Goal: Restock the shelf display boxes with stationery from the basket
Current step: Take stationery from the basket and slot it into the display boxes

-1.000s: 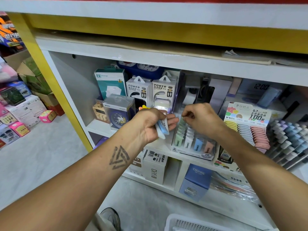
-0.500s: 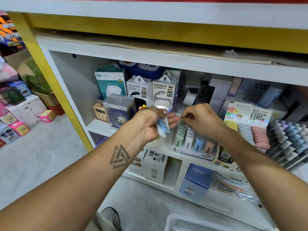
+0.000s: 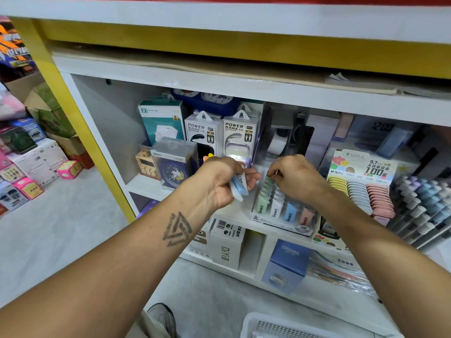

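- While barely anything has moved in the last second, the right hand (image 3: 296, 178) stays curled, pinching a green pack at the back of the display box (image 3: 283, 211) just below it.
- Left hand (image 3: 223, 184) keeps gripping spare packs (image 3: 239, 184) right beside it.
- Basket (image 3: 280, 325) sits well below both, so restocking's mid-way, I'd guess.

Display box (image 3: 280, 213) rows: green, white, blue, seemingly pink; yellow shelf frame (image 3: 73, 113).

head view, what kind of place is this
Most likely a stationery or variety shop: boxed power banks on the shelf, a display box of lead refills, stacked boxed goods on the floor.
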A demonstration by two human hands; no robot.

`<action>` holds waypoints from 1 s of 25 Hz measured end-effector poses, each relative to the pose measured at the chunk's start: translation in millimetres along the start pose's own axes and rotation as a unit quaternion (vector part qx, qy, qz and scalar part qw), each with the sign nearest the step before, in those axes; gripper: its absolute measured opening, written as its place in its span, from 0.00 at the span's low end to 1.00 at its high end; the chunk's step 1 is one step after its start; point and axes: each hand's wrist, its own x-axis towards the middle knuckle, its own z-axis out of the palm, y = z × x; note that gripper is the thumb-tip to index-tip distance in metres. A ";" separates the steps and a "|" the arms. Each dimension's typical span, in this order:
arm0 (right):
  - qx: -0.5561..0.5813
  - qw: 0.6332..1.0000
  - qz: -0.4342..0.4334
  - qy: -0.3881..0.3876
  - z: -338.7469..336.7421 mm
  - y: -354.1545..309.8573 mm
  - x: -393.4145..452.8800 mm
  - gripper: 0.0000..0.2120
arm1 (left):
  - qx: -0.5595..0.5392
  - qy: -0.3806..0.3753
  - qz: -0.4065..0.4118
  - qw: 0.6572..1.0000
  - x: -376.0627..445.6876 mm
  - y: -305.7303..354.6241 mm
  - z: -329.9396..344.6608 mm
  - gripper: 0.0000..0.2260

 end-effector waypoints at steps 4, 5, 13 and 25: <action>0.006 1.000 0.007 -0.005 -6.6 3.3 -2.0 0.13 | 0.001 -0.010 0.008 1.000 0.4 -2.3 5.5 0.10; 0.060 0.998 0.024 0.003 -10.2 2.9 -2.9 0.12 | 0.000 -0.015 0.011 1.000 1.6 -3.1 6.5 0.09; 0.435 0.896 0.040 -0.083 -43.5 -15.5 -27.6 0.12 | -0.031 -0.082 0.034 0.996 -7.0 -8.4 27.6 0.09; 0.465 0.881 0.084 -0.035 -64.7 2.4 -50.5 0.33 | -0.016 -0.196 0.048 0.979 -15.0 -20.5 58.1 0.18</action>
